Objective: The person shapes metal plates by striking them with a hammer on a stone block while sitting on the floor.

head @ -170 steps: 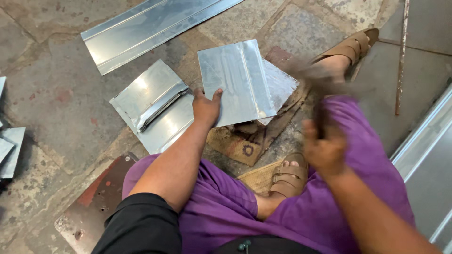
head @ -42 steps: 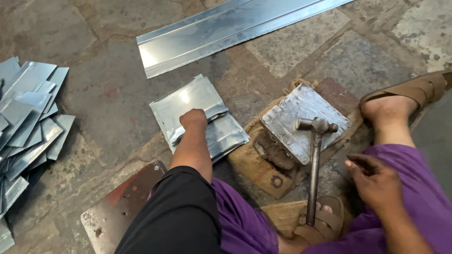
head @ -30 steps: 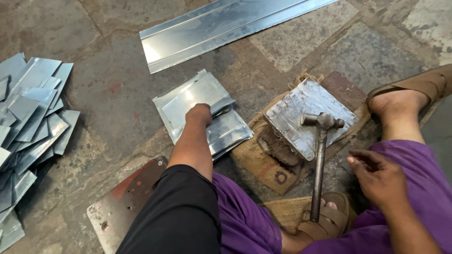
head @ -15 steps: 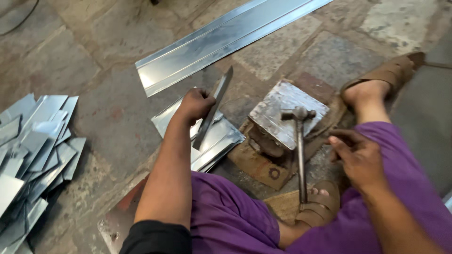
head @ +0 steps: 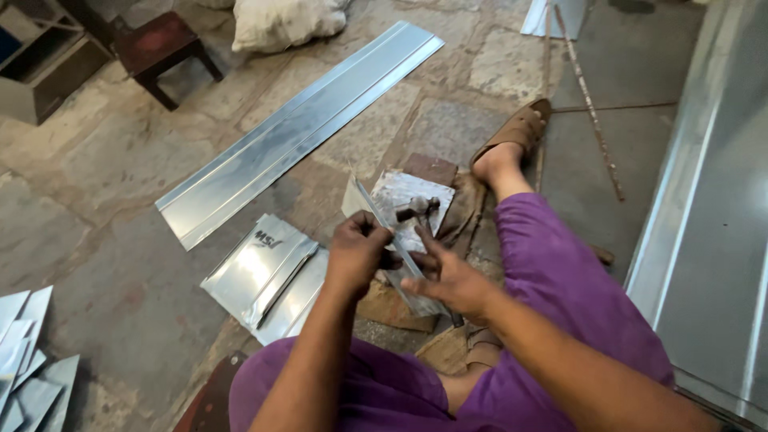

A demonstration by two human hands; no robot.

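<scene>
A small sheet-metal workshop, with the work done seated on a stone-slab floor point(head: 104, 184). A long folded galvanised strip point(head: 296, 128) lies across the slabs, cut sheet pieces point(head: 268, 272) are stacked nearby with more offcuts point(head: 28, 360) at the left, and a hammer point(head: 418, 210) rests on a steel block set in wood. Large metal panels point(head: 712, 200) lean at the right.

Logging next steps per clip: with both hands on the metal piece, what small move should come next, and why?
Probably lower the metal piece flat onto the block. Both the left hand and right hand hold it tilted on edge above the block, and the hammer lies there unheld.
</scene>
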